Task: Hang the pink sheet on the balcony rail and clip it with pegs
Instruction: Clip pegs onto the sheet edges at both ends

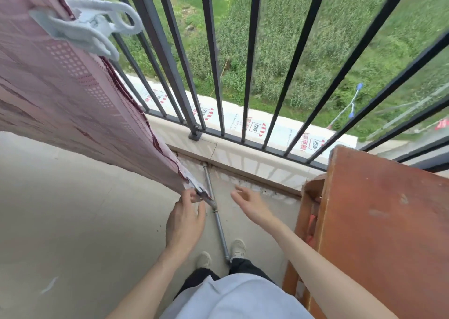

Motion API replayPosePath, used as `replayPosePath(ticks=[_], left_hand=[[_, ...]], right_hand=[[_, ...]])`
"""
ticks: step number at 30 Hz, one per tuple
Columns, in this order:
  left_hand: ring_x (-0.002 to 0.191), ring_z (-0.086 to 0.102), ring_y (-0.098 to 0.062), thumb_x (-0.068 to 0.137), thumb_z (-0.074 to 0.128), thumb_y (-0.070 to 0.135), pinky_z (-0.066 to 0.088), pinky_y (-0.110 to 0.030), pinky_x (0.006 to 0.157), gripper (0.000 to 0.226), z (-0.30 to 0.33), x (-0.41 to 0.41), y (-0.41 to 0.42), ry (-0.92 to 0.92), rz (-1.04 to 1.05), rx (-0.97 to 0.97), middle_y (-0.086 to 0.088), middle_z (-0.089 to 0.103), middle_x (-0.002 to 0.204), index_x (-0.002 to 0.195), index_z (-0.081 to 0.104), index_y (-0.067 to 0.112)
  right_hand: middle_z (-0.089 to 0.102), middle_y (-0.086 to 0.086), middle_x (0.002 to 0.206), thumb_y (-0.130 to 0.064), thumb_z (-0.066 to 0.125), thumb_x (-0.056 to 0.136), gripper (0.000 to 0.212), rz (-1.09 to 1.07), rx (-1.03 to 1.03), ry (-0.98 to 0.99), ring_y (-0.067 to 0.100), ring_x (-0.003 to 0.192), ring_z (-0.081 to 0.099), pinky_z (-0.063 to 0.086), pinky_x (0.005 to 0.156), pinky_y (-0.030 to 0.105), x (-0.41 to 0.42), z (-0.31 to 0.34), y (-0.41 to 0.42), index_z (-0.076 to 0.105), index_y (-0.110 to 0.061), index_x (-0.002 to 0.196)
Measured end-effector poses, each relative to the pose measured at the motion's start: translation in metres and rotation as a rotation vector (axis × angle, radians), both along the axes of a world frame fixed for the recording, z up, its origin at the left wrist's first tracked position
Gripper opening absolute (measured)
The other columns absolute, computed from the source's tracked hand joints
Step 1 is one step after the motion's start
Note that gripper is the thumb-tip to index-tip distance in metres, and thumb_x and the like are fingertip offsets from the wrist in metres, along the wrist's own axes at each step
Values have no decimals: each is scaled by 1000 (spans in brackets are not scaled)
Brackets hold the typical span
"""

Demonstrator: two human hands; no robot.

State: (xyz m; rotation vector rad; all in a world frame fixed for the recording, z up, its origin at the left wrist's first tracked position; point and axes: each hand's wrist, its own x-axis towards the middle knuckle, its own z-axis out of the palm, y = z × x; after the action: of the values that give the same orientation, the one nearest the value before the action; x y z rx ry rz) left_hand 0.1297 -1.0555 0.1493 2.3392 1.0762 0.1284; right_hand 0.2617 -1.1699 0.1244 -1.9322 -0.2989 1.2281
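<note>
The pink sheet (63, 95), with a perforated pattern and a dark red edge trim, hangs from the upper left and slopes down to the middle of the view. A large pale blue peg (85, 27) grips its upper edge near the dark balcony rail (167, 58). My left hand (185, 217) pinches the sheet's lower corner above the floor. My right hand (250, 202) hovers to the right of that corner with fingers spread and nothing in it.
A reddish-brown wooden table (384, 221) stands close on the right against the rail. A grey metal pipe (218, 221) runs along the concrete floor between my feet. Beyond the bars lie a ledge and green fields far below.
</note>
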Motion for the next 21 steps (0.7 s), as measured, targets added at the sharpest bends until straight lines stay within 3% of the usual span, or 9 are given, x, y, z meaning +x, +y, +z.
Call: replayPosePath(ticks=[3, 5, 7, 9, 13, 17, 21], left_hand=[[94, 64, -26, 83, 52, 21, 51, -34, 74, 35, -25, 9, 3, 23, -383, 94, -6, 66, 106, 117, 43, 17], [104, 61, -22, 82, 44, 30, 51, -33, 81, 44, -40, 21, 0, 89, -630, 111, -5, 63, 115, 125, 40, 19], [112, 59, -24, 80, 51, 32, 49, -38, 90, 51, -52, 34, -8, 130, -840, 148, -7, 61, 123, 128, 37, 20], [112, 60, -26, 76, 53, 37, 48, -40, 92, 55, -60, 48, -17, 165, -1022, 207, -8, 62, 123, 127, 40, 20], [128, 45, -29, 85, 28, 47, 34, -46, 104, 58, -66, 64, -46, 258, -1290, 201, -8, 47, 140, 134, 44, 21], [143, 11, -27, 83, 12, 56, 7, -45, 112, 68, -71, 62, -86, 228, -1527, 140, 0, 14, 154, 146, 20, 29], [144, 6, -27, 93, 26, 49, 11, -48, 116, 58, -70, 58, -136, 258, -1673, 136, -1, 9, 156, 147, 10, 32]], right_hand=[[34, 4, 150, -42, 49, 93, 62, 15, -147, -335, 21, 138, 32, 26, 113, 40, 1, -22, -34, 27, -19, 146], [29, 3, 153, -42, 52, 92, 66, -46, -235, -476, 21, 141, 26, 21, 115, 38, -7, -29, -60, 22, -19, 147], [23, 2, 155, -44, 50, 92, 69, -151, -351, -556, 20, 143, 20, 17, 117, 39, -25, -31, -86, 16, -22, 148], [13, 0, 158, -46, 44, 94, 69, -286, -485, -568, 18, 145, 10, 7, 118, 39, -47, -30, -107, 8, -25, 149], [5, -4, 159, -46, 40, 95, 66, -562, -679, -538, 16, 146, 1, -8, 112, 33, -98, -29, -149, 8, -28, 149], [8, -3, 159, -39, 38, 98, 59, -718, -807, -459, 17, 146, 2, 2, 119, 41, -141, -29, -189, 12, -27, 149], [18, 1, 157, -17, 36, 98, 51, -838, -862, -434, 20, 146, 9, 8, 118, 43, -160, -32, -223, 23, -24, 147]])
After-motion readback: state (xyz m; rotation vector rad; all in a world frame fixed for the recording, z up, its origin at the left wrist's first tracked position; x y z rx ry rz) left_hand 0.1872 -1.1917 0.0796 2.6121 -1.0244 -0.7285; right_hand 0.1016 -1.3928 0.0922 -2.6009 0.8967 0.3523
